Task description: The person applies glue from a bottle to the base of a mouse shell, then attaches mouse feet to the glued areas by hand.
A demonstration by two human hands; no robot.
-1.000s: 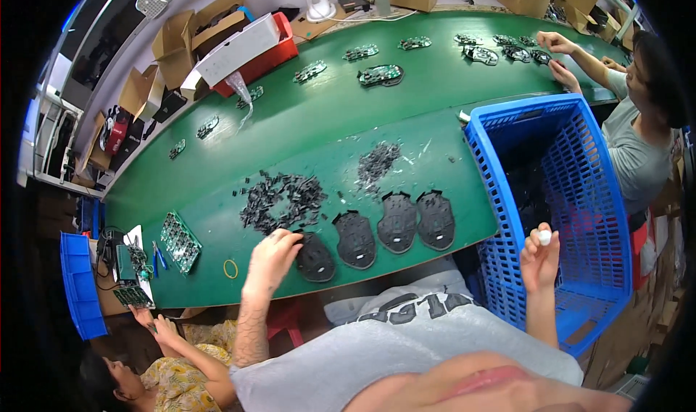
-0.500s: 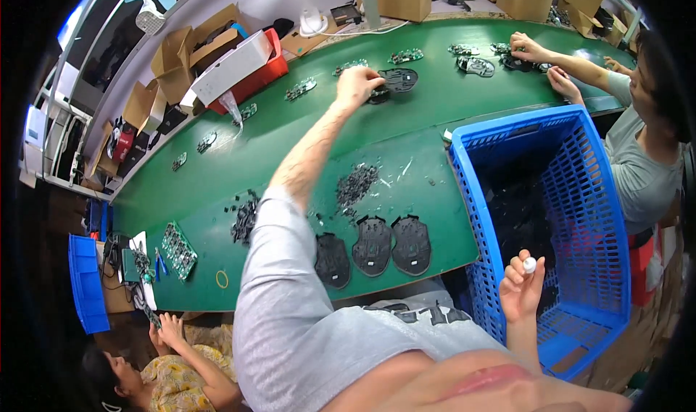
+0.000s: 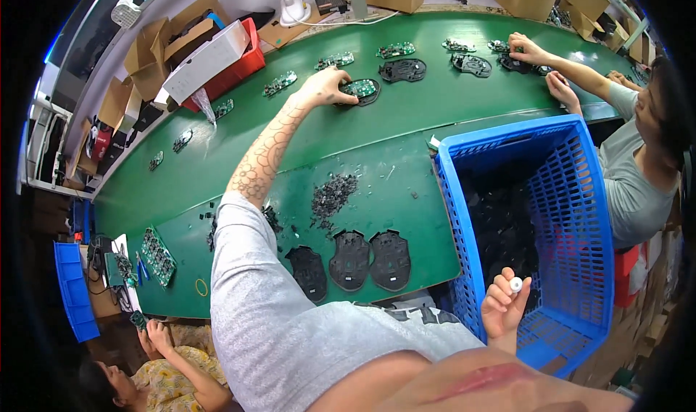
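Head view: left hand (image 3: 325,87) is pinching a black shell (image 3: 372,101) bearing a circuit board (image 3: 360,87) on the table (image 3: 435,111); right hand (image 3: 500,303), a white piece (image 3: 515,284); three nearer shells (image 3: 349,261) are showing no board.

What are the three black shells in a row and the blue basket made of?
The black shells look like matt plastic, judging by their dull, shaped surfaces. The blue basket seems smooth moulded plastic, given its uniform colour and slotted walls; exact type unclear.

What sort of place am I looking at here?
Most likely a small electronics assembly workshop: a long green workbench carries loose circuit boards spaced in a row, with flat black plastic shells lined up near its edge.
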